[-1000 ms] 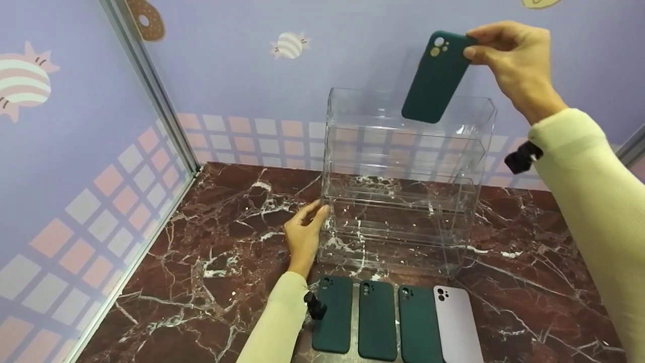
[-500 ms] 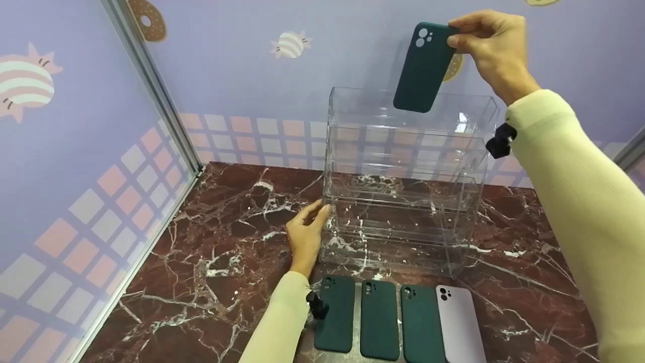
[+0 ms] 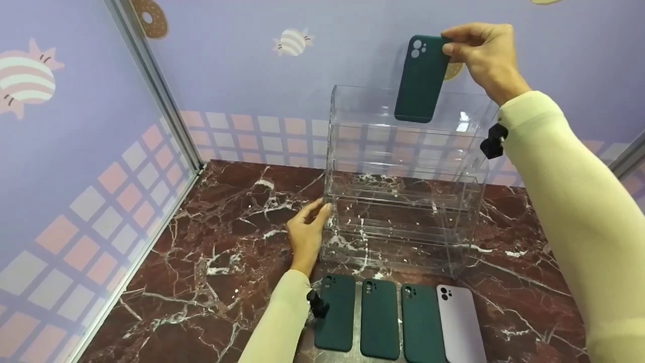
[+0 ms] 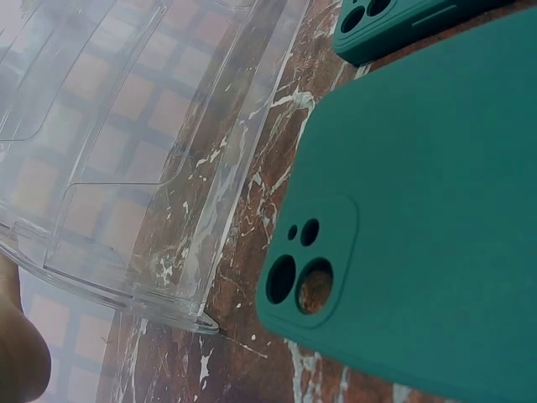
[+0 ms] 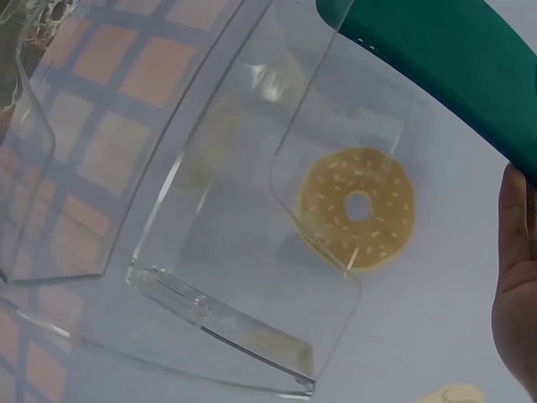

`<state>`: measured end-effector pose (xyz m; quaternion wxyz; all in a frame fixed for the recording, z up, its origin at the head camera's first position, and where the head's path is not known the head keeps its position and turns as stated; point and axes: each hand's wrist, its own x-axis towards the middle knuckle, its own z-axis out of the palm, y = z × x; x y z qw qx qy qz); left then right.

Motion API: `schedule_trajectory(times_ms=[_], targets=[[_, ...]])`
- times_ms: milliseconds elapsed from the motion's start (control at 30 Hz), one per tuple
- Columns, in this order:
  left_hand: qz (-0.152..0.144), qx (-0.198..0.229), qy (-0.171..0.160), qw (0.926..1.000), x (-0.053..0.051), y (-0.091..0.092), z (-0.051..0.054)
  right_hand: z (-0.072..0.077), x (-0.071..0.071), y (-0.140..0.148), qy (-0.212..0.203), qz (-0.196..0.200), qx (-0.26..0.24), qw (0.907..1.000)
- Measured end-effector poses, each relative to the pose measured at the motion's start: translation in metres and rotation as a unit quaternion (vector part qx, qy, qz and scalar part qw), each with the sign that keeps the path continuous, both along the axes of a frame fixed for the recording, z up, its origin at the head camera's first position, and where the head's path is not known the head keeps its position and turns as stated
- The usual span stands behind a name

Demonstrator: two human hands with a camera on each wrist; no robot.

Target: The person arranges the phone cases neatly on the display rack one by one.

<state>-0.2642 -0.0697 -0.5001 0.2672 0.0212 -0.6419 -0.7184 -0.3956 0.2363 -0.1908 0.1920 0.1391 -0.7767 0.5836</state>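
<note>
My right hand (image 3: 488, 59) pinches a dark green phone case (image 3: 421, 83) by its upper right corner, camera cutouts at the top. The case hangs nearly upright over the top tier of a clear tiered display rack (image 3: 330, 151), its lower end just behind that tier's front edge. In the right wrist view the green phone case (image 5: 445, 63) has one corner at a clear panel. Low on the rack's left side, my left hand (image 3: 305, 234) holds the edge between thumb and fingers; only a bit of that hand (image 4: 18, 353) shows in the left wrist view.
Before the rack lie three green phone cases (image 3: 380, 322) and one pale lilac phone case (image 3: 462, 325) in a row on the dark red marble-patterned table (image 3: 201, 302). A patterned purple wall (image 3: 242, 75) stands behind the rack, another at the left.
My right hand has carried the green phone case left, first rising, then lowering it until its bottom end dips behind the rack's top front edge. My left hand stays at the rack's side.
</note>
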Motion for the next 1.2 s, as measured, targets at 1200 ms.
schedule_trajectory(times_ms=[1200], targets=[[0.0, -0.007, -0.02, 0.9998, 0.001, 0.001, 0.0, -0.025, -0.003, 0.0, -0.028, -0.011, 0.031, 0.9991]])
